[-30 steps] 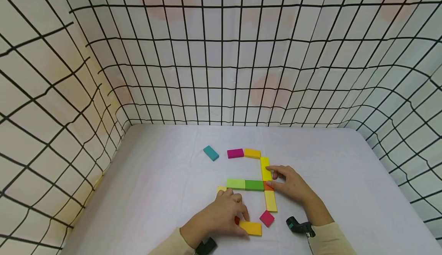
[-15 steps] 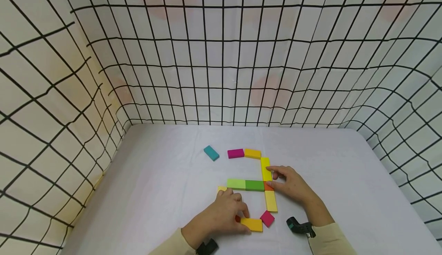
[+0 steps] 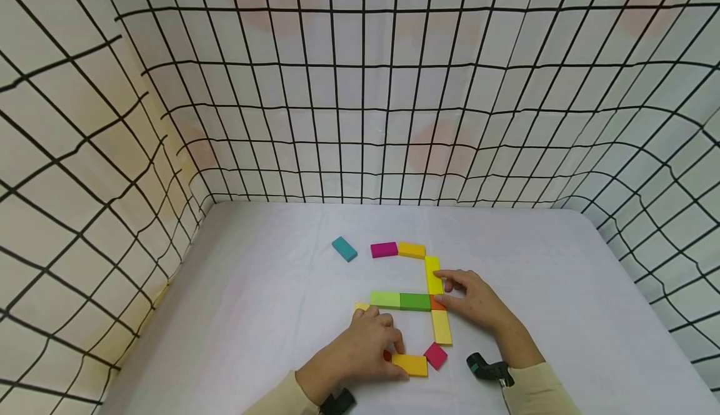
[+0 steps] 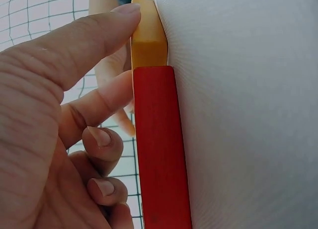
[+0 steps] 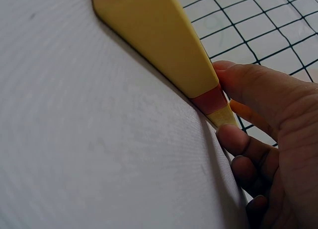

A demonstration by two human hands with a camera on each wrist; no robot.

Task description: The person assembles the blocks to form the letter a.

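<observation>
My left hand [image 3: 365, 345] pinches an orange-yellow wooden block [image 3: 413, 365] between thumb and index finger. That block's left end meets a red block [image 4: 159, 149], mostly hidden under the hand in the head view. A pinkish-red square block [image 3: 435, 355] lies turned on its corner at the orange-yellow block's right end. My right hand [image 3: 472, 296] rests against a column of blocks: its index finger touches a bright yellow block [image 3: 432, 271], its thumb an orange-red block [image 3: 436, 303]. Below these is a pale yellow block [image 3: 441, 327]; the right hand's other fingers are curled in.
A green block [image 3: 415, 302] and a light green block [image 3: 385, 300] run left from the column, with another pale yellow block [image 3: 362, 307] partly behind the left hand. Farther back lie orange-yellow [image 3: 412, 250], magenta [image 3: 384, 250] and teal [image 3: 344, 249] blocks. Black netting [image 3: 360, 109] encloses the white table.
Over the second, my left hand has nudged the orange-yellow block slightly right and away from me, up to the pinkish-red square. The right hand stays in place.
</observation>
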